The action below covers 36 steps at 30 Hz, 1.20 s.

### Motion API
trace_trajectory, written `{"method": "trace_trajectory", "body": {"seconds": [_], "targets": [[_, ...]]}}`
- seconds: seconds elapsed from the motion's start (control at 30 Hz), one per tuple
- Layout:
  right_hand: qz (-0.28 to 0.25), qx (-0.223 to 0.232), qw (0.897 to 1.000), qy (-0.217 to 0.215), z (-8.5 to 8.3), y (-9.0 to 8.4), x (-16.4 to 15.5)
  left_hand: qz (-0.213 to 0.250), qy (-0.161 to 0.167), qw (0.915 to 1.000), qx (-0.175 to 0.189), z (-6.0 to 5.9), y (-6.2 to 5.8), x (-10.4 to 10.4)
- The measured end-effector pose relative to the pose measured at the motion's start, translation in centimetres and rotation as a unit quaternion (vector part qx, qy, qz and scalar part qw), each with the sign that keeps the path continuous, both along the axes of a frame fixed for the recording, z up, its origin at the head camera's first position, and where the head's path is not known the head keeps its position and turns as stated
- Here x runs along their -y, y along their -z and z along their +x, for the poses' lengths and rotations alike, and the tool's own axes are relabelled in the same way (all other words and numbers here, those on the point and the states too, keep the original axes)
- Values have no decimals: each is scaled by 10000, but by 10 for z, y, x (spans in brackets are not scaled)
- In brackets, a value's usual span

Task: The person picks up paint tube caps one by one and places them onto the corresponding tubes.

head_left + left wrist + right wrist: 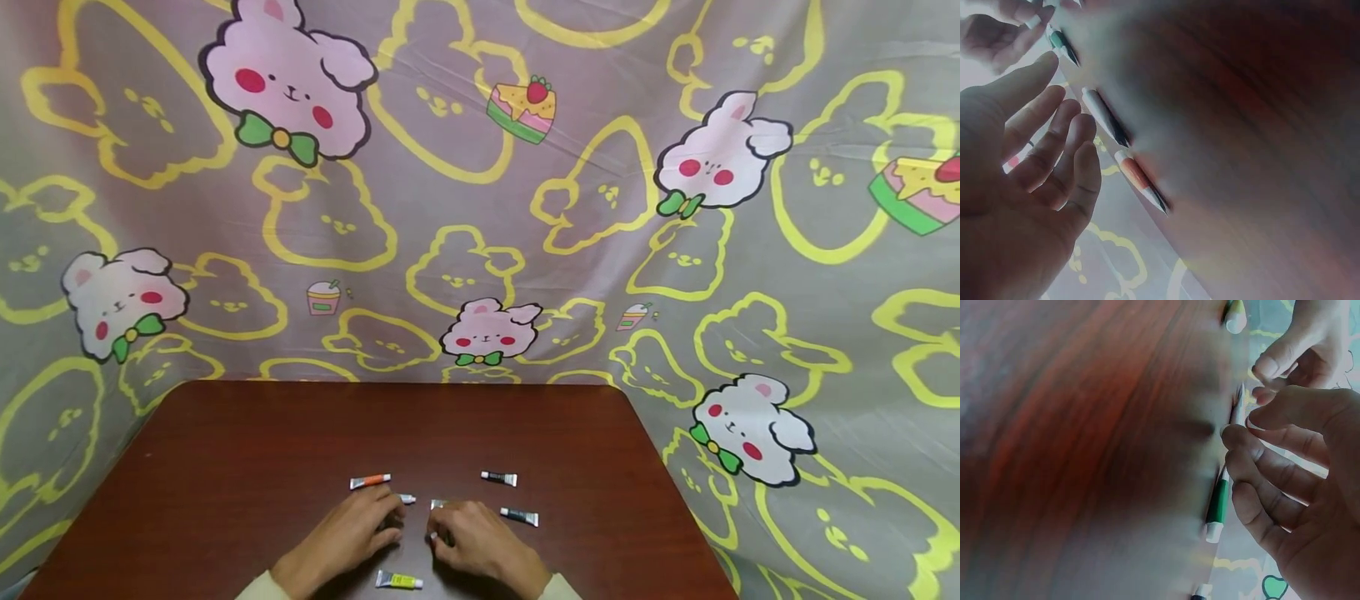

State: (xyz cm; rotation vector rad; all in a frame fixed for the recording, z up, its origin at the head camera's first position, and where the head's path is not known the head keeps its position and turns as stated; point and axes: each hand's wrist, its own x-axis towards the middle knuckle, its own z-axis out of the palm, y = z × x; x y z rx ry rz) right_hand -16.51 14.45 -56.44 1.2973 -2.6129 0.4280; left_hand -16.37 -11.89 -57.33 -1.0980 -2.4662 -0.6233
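Both hands are resting on the bench (225, 467) among small paint tubes. The left hand (348, 533) is lying with fingers relaxed, gripping nothing, beside the orange tube (370, 481). The right hand (468, 537) is curling its fingers onto a partly hidden tube (437, 504). The tubes are lying scattered, so I judge the work barely begun.
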Motion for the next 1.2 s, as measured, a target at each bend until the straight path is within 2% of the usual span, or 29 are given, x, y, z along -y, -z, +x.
{"method": "trace_trajectory", "body": {"seconds": [0.1, 0.33, 0.5, 0.63, 0.77, 0.93, 1.2], "targets": [[-13, 11, 10000, 32, 1, -1, -2, -40, -55, 10000, 29, -3, -2, 0], [-72, 23, 9998, 171, 6, -4, -10, -261, -303, 9988, -286, -11, -5, -6], [-147, 5, 9996, 248, 10, -4, -13, -377, -388, 9985, -105, -13, -6, -11], [-174, 73, 9992, 341, 13, -3, -17, -402, -325, 9986, 90, -14, -5, -13], [-250, 248, 9986, 385, 15, -4, -21, -433, -276, 9986, 123, -16, -3, -14], [-343, 295, 9981, 408, 16, -5, -25, -394, -290, 9988, 3, -20, 1, -15], [-444, 420, 9971, 447, 16, -1, -30, -235, -187, 9984, -485, -25, 7, -16]]}}
